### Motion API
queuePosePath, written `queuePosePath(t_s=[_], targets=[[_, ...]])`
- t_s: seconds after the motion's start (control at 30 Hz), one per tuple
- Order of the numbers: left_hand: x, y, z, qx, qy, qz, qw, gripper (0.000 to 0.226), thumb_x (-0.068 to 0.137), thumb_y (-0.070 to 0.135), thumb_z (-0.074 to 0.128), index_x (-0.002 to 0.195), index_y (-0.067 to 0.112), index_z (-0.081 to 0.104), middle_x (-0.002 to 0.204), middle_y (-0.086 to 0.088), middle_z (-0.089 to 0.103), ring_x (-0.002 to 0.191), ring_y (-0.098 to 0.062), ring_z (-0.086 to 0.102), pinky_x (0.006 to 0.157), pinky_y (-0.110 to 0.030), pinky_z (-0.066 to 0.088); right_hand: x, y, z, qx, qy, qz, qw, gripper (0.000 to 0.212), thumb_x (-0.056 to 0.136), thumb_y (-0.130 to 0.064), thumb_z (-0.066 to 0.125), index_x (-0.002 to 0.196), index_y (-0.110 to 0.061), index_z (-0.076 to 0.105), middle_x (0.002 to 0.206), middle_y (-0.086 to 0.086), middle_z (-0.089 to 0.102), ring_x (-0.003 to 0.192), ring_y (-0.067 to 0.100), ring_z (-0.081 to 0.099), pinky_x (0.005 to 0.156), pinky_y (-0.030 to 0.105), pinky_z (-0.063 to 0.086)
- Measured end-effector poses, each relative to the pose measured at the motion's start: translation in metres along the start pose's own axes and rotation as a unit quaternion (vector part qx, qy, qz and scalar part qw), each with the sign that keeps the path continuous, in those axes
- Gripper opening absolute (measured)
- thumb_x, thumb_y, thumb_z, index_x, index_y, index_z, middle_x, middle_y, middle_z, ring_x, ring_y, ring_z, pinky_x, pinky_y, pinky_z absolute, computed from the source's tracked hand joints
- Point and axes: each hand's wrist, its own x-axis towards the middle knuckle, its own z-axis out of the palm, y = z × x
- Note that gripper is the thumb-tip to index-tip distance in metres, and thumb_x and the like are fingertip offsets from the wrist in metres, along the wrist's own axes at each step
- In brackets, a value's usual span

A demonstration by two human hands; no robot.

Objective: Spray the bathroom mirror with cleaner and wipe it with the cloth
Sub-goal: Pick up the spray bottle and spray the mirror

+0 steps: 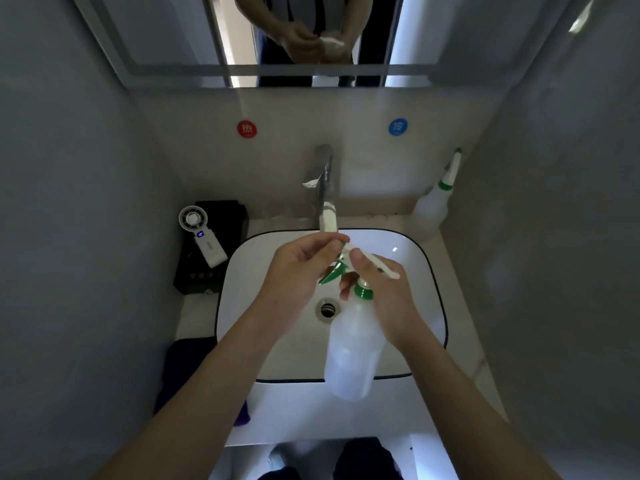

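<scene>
Over the white basin (412, 268) I hold a translucent white spray bottle (349, 355) with a green collar and green trigger. My right hand (384, 299) grips its neck, thumb on the white spray head. My left hand (294, 271) pinches the nozzle end of the spray head with its fingertips. The mirror (166, 32) hangs on the wall above and reflects both hands. A dark purple cloth (183, 365) lies on the counter left of the basin, partly hidden by my left forearm.
A chrome faucet (323, 181) rises behind the basin. A second spray bottle (436, 202) stands at the back right corner. A white handheld fan (204, 237) rests on a black box (221, 216) at the back left. Grey walls close in on both sides.
</scene>
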Motion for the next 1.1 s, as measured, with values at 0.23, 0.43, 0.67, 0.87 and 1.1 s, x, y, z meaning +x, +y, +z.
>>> queuePosePath(t_s=[0.23, 0.43, 0.67, 0.87, 1.1], targets=[[0.005, -0.009, 0.009, -0.018, 0.098, -0.03, 0.995, 0.014, 0.097, 0.022, 0.067, 0.096, 0.016, 0.08, 0.091, -0.01, 0.075, 0.093, -0.028, 0.068, 0.098, -0.049, 0.053, 0.015, 0.011, 0.007, 0.019, 0.003, 0.004, 1.0, 0.047, 0.092, -0.04, 0.059, 0.067, 0.0, 0.065, 0.056, 0.013, 0.063, 0.046, 0.016, 0.056, 0.051, 0.019, 0.046], [0.009, -0.017, 0.013, -0.035, 0.144, -0.023, 0.989, 0.018, 0.1, 0.019, 0.065, 0.093, 0.018, 0.082, 0.09, -0.013, 0.075, 0.09, -0.03, 0.068, 0.1, -0.053, 0.054, 0.029, 0.018, 0.004, 0.036, -0.018, 0.011, 0.999, 0.048, 0.093, -0.036, 0.064, 0.069, 0.005, 0.066, 0.055, 0.013, 0.062, 0.047, 0.023, 0.058, 0.05, 0.026, 0.048], [0.01, -0.014, 0.015, -0.017, 0.141, -0.013, 0.99, 0.023, 0.101, 0.02, 0.064, 0.089, 0.007, 0.079, 0.077, -0.009, 0.073, 0.068, -0.017, 0.065, 0.069, -0.028, 0.054, 0.032, 0.022, 0.004, 0.022, -0.014, 0.016, 1.0, 0.046, 0.097, -0.037, 0.063, 0.078, 0.005, 0.069, 0.057, 0.012, 0.063, 0.047, 0.024, 0.057, 0.049, 0.027, 0.048], [0.007, -0.013, 0.01, -0.025, 0.109, -0.026, 0.993, 0.034, 0.103, 0.027, 0.062, 0.103, -0.003, 0.076, 0.095, -0.022, 0.077, 0.083, -0.03, 0.072, 0.085, -0.04, 0.06, 0.026, 0.016, 0.006, -0.007, -0.015, 0.029, 0.999, 0.05, 0.092, -0.049, 0.06, 0.082, -0.001, 0.071, 0.063, 0.011, 0.069, 0.049, 0.021, 0.06, 0.052, 0.026, 0.05], [0.0, -0.009, -0.004, -0.051, 0.034, -0.052, 0.997, 0.03, 0.109, 0.02, 0.048, 0.12, 0.007, 0.073, 0.108, -0.014, 0.073, 0.098, -0.021, 0.069, 0.082, -0.027, 0.055, 0.023, 0.012, 0.008, -0.034, -0.007, 0.067, 0.997, 0.049, 0.1, -0.043, 0.054, 0.074, -0.003, 0.062, 0.059, 0.014, 0.063, 0.054, 0.028, 0.058, 0.06, 0.03, 0.051]])
